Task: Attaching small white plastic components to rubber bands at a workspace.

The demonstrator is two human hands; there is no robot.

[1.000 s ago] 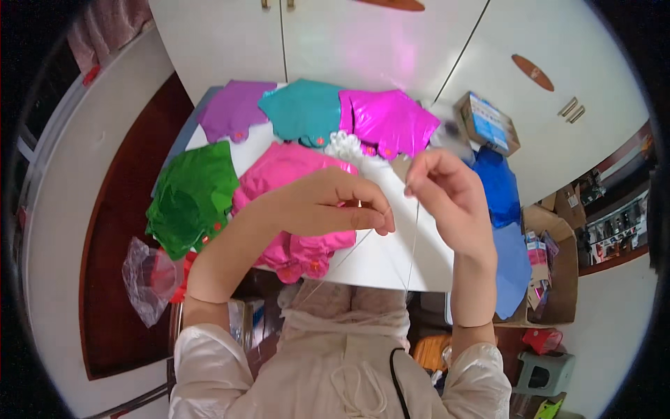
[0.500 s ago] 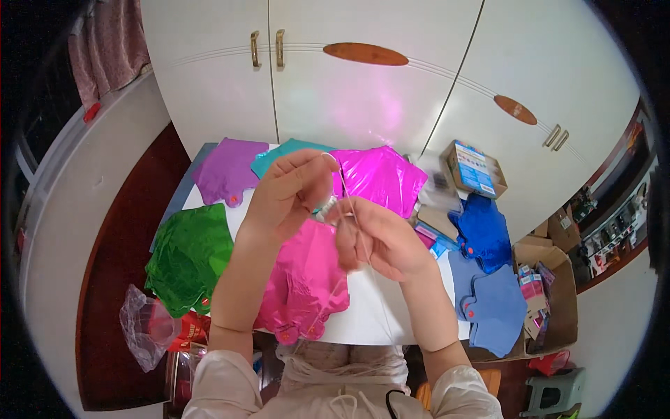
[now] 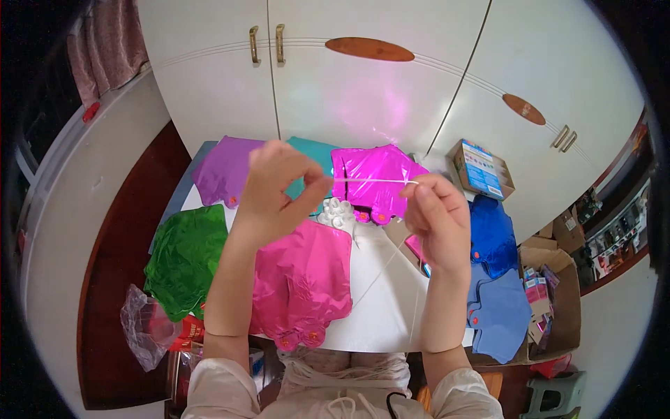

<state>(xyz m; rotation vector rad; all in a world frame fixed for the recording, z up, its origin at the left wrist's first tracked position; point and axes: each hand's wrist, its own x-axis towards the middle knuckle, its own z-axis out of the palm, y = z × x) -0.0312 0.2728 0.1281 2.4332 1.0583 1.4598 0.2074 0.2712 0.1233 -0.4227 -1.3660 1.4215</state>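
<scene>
both hands are raised over a white tabletop (image 3: pixel 380 307), the left hand (image 3: pixel 276 188) and the right hand (image 3: pixel 436 216) each pinching one end of a thin white string (image 3: pixel 373 181) pulled straight between them, its loose lengths trailing down toward the lap. flat foil balloons lie below: a pink balloon (image 3: pixel 303 279) under the left forearm, a green balloon (image 3: pixel 185 258) to its left, purple, teal and magenta ones by the white cupboard doors (image 3: pixel 328 91), and blue balloons (image 3: pixel 495 279) beside a cardboard box (image 3: pixel 562 293) on the right
</scene>
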